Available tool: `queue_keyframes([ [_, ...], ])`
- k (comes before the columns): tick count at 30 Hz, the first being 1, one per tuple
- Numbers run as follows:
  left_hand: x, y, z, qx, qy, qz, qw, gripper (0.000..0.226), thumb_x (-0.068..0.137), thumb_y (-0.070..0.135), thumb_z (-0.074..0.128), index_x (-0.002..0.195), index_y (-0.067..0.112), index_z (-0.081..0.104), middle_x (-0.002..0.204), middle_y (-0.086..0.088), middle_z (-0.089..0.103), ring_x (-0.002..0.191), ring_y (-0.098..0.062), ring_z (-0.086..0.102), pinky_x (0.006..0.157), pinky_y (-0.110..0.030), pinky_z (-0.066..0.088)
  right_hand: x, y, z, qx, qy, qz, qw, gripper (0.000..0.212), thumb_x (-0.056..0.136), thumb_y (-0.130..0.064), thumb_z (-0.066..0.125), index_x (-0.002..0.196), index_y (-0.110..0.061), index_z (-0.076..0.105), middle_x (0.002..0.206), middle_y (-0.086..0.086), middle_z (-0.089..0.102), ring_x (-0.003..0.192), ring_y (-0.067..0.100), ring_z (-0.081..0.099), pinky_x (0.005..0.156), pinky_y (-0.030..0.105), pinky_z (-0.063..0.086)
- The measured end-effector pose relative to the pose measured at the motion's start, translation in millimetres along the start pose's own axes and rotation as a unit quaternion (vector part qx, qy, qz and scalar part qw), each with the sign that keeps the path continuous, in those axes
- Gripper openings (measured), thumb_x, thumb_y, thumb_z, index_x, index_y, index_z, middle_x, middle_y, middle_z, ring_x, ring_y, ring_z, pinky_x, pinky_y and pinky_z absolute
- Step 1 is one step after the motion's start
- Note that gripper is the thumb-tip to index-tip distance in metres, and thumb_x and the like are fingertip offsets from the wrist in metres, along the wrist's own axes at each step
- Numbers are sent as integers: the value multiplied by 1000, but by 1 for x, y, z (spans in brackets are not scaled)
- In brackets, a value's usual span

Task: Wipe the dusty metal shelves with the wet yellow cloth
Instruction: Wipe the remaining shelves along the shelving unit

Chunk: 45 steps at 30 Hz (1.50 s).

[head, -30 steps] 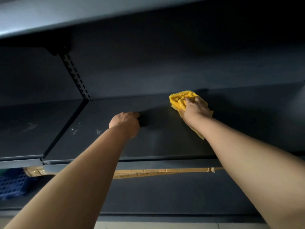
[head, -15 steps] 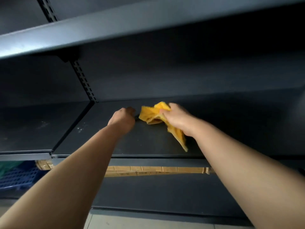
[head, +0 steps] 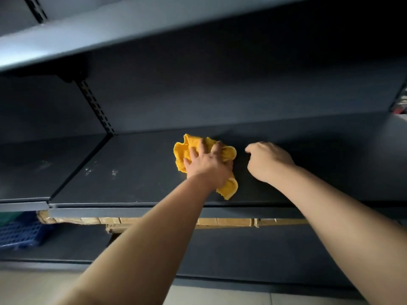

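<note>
The crumpled yellow cloth (head: 182,154) lies on the dark grey metal shelf (head: 136,179), near its middle. My left hand (head: 208,165) presses down on the cloth with fingers spread over it, and one corner trails out toward the shelf's front edge. My right hand (head: 268,161) rests on the shelf just right of the cloth, fingers curled, holding nothing. Pale dust spots (head: 88,171) mark the shelf to the left of the cloth.
Another shelf (head: 154,25) overhangs close above. A slotted upright (head: 97,108) divides this bay from the left-hand shelf (head: 33,168). Flattened cardboard (head: 231,222) and a blue plastic crate (head: 19,234) sit on the level below.
The cloth has passed from my right hand to my left hand. My right hand let go and moved off to the right; my left hand opened from a fist onto the cloth.
</note>
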<state>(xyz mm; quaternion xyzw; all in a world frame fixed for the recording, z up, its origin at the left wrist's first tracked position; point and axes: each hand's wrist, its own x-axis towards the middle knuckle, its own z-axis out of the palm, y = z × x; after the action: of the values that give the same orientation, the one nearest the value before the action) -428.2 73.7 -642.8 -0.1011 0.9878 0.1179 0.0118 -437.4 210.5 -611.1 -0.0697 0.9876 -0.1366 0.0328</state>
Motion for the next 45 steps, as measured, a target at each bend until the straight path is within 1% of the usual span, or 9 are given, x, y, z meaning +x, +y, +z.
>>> queue_keyframes([
  [5,0,-48,-8,-26,49,-3,998,54,96,45,37,148,40,21,158,3,18,145,-27,18,118,-48,14,-4,-16,17,-3,-13,-121,993,39,93,-9,43,127,-22,56,132,3,53,117,26,54,81,33,44],
  [13,-12,-145,-35,3,49,-84,995,56,98,47,38,150,34,20,158,2,19,141,-31,27,115,-46,22,-9,-98,52,-17,-11,-234,972,32,95,-17,43,123,-20,59,127,4,56,112,27,56,85,35,47],
  [18,-12,-221,-53,-2,39,-127,991,57,99,44,39,151,33,19,158,1,20,141,-33,28,114,-48,25,-11,-144,70,-83,3,-180,980,29,93,-15,45,115,-17,64,119,9,62,111,32,56,88,37,44],
  [22,-19,-277,-67,6,52,-167,985,56,99,39,38,151,30,19,156,-4,21,138,-37,30,111,-49,30,-14,-155,69,-92,6,-126,988,35,90,-10,44,118,-20,62,119,9,62,109,32,57,80,35,44],
  [27,-32,-266,-65,-7,69,-203,977,55,98,35,41,148,29,21,149,-10,26,131,-42,34,103,-51,38,-20,-164,65,-51,8,-90,995,40,88,-6,44,121,-22,62,119,7,63,106,30,59,74,30,41],
  [33,-40,-178,-45,-34,31,-50,998,52,98,48,35,146,29,26,149,-9,25,133,-37,28,108,-46,28,-23,-177,60,-6,14,-72,997,42,93,-6,41,132,-18,53,130,10,57,114,30,55,82,36,46],
  [36,-42,-173,-39,-34,29,11,999,49,99,48,36,144,32,28,149,-5,25,136,-34,26,112,-46,24,-25,-179,60,-20,5,-52,998,43,95,-8,41,136,-18,48,133,11,54,116,31,54,80,36,45],
  [39,-31,-202,-44,-31,42,9,999,46,98,44,39,143,33,29,149,-2,28,138,-30,27,116,-47,18,-25,-189,57,-37,12,-34,999,44,95,-9,42,138,-19,45,133,11,54,116,31,54,82,37,45],
  [45,15,-279,-70,-43,-4,-35,998,52,96,33,48,144,31,28,149,-6,25,136,-36,31,108,-47,32,-29,-241,73,-1,-26,-86,996,50,94,-10,43,138,-33,48,136,4,53,118,28,54,86,35,46],
])
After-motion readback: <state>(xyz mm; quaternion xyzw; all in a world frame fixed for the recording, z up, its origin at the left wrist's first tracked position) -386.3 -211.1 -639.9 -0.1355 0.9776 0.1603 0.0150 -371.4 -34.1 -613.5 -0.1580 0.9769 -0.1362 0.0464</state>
